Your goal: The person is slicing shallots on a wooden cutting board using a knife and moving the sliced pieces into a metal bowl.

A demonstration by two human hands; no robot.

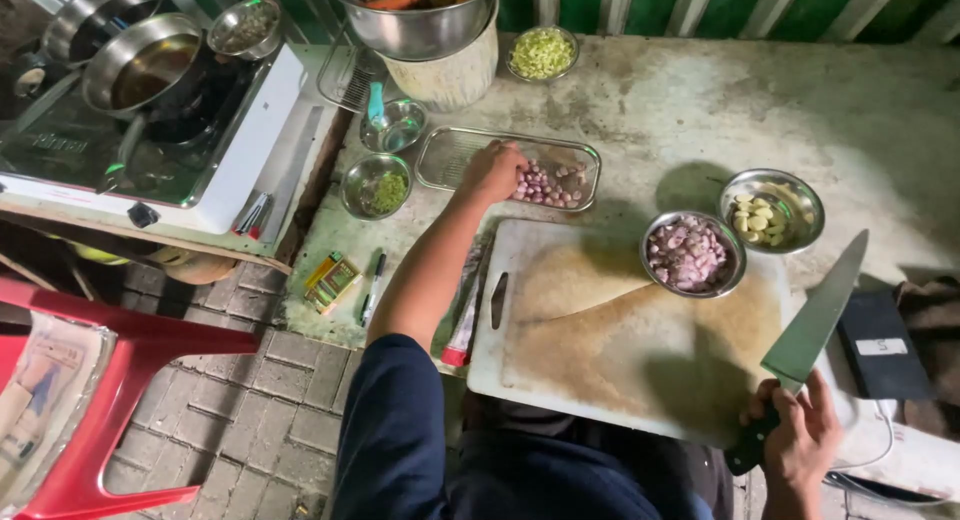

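2 hands, left hand (492, 170) cupped over tray shallots (548, 185), right hand (800, 442) gripping knife (815, 320)

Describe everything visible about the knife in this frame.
The knife is a large chef's knife with a broad, greyish metal blade tapering to a point and a dark handle. The right hand grips the handle at the lower right, past the corner of the white cutting board. The blade angles up and to the right, its tip near the bowl of pale garlic cloves. It is lifted, and whether the blade touches anything cannot be told. No food shows on the blade.
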